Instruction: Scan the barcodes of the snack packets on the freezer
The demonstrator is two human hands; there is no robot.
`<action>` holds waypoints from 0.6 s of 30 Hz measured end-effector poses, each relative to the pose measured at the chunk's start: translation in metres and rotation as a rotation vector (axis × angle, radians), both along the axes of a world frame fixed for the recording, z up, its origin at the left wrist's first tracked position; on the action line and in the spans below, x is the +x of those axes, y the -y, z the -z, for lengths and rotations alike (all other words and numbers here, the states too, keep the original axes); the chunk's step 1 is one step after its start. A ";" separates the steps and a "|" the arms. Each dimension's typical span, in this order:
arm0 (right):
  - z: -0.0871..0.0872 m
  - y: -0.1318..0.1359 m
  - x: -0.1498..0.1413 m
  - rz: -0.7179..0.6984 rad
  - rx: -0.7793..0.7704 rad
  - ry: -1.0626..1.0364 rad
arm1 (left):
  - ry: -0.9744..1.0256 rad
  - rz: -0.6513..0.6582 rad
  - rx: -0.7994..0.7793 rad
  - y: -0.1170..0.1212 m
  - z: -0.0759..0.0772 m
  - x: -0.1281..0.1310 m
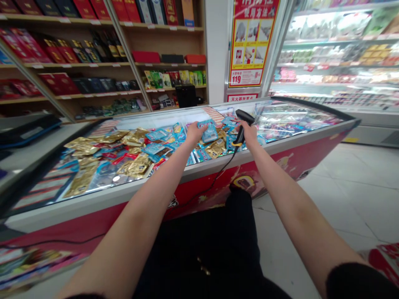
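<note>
My left hand grips a blue snack packet by its left edge, a pale label side facing up. In my right hand is a black barcode scanner, its head pointing up and left and its cable trailing down from the handle. Both hands are over the glass top of a chest freezer. Beneath and around them lie many blue packets and gold foil packets, heaped loosely and overlapping. Fingers of my right hand are partly hidden behind the scanner handle.
Wooden shelves with boxes and bottles stand behind the freezer. A lit refrigerated display is at the right. The scanner cable runs across the freezer's red front toward the lower left. A counter adjoins at the left, over tiled floor.
</note>
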State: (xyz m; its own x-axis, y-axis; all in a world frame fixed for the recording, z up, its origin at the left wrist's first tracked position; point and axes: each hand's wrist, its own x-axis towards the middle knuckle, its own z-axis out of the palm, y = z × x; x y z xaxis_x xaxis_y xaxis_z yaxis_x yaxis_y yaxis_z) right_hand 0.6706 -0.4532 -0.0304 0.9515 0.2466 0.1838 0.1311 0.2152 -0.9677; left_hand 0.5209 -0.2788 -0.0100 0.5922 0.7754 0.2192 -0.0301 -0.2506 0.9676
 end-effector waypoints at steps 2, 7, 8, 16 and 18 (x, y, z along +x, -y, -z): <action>-0.010 -0.001 -0.021 -0.101 0.024 -0.039 | 0.002 -0.030 -0.063 -0.002 0.000 -0.010; -0.024 -0.003 -0.075 -0.225 0.008 -0.051 | -0.035 -0.029 -0.355 0.002 0.002 -0.031; -0.024 -0.004 -0.085 -0.243 -0.015 -0.058 | -0.038 -0.026 -0.409 0.003 0.001 -0.034; -0.008 -0.032 -0.131 -0.284 -0.195 -0.089 | -0.027 0.187 -0.633 0.004 -0.010 -0.051; -0.005 -0.036 -0.135 -0.279 -0.201 -0.079 | -0.020 0.160 -0.583 0.000 -0.006 -0.054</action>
